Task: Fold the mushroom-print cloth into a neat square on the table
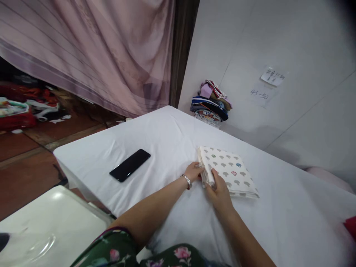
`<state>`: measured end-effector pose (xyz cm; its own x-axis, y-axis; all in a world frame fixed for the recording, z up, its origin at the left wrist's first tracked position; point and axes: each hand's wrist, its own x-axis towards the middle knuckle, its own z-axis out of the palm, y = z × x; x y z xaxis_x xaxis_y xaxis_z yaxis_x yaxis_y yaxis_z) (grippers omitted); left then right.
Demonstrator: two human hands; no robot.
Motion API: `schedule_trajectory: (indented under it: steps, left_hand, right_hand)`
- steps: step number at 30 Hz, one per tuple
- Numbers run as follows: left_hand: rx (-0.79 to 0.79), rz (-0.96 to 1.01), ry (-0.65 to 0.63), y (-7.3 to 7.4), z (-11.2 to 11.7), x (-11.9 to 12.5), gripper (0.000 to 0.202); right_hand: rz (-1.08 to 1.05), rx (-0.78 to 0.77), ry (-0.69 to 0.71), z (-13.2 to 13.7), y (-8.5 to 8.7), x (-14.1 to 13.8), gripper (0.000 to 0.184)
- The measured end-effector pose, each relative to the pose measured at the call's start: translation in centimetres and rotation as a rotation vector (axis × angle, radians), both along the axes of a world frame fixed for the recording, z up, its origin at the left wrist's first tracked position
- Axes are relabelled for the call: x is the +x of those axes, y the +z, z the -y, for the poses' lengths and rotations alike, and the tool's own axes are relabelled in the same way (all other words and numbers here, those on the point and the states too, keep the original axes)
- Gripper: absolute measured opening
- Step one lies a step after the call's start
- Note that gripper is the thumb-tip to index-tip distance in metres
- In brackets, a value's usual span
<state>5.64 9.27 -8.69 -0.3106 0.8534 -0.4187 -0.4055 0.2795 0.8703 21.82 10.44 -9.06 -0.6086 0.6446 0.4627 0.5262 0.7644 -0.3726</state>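
Observation:
A folded cream cloth (226,168) with a grey, blue, green and red mushroom print lies on the white-covered table (167,135). My left hand (194,171), with a silver bracelet at the wrist, has its fingers closed on the layered left edge of the cloth. Just to the right, my right hand (218,187) grips the near left corner, thumb on top and the other fingers underneath or hidden. The layers look slightly lifted between the two hands.
A black phone (130,165) lies on the table at left. Folded clothes (210,104) are stacked by the wall at the far edge. A pink curtain (125,52) hangs behind. A white plastic stool or chair (55,222) stands at lower left.

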Motion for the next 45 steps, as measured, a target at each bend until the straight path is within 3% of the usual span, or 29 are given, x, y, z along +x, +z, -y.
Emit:
schedule_trajectory:
  steps: [5,10,16,22,30,37,45]
  left_hand:
    - [-0.016,-0.153,-0.016,-0.2,0.0,-0.1,0.046]
    - [-0.040,-0.333,-0.055,-0.1,0.2,-0.2,0.045]
    - [-0.099,-0.603,-0.103,0.1,-0.5,-2.2,0.041]
    - [-0.131,-0.827,-0.081,0.8,-4.0,-5.0,0.039]
    - [-0.131,-0.916,-0.065,0.9,-8.2,-5.2,0.026]
    - [-0.122,-0.894,-0.020,-0.2,-8.2,-5.3,0.034]
    - [-0.185,-0.918,-0.065,0.1,-9.0,-5.5,0.033]
  right_hand:
    - [0.181,0.171,0.044,0.1,-0.8,-0.2,0.059]
    - [0.232,0.233,0.065,0.0,-1.0,-0.1,0.049]
    - [0.151,0.161,0.073,-0.3,-1.3,0.1,0.046]
    - [0.090,0.103,0.056,-0.2,-1.5,-0.1,0.045]
    - [0.086,0.125,0.094,-0.2,-1.4,0.1,0.044]
    - [-0.039,-0.005,0.082,-0.6,-1.5,0.2,0.042]
    - [-0.079,-0.025,0.089,-0.5,-1.3,0.2,0.033]
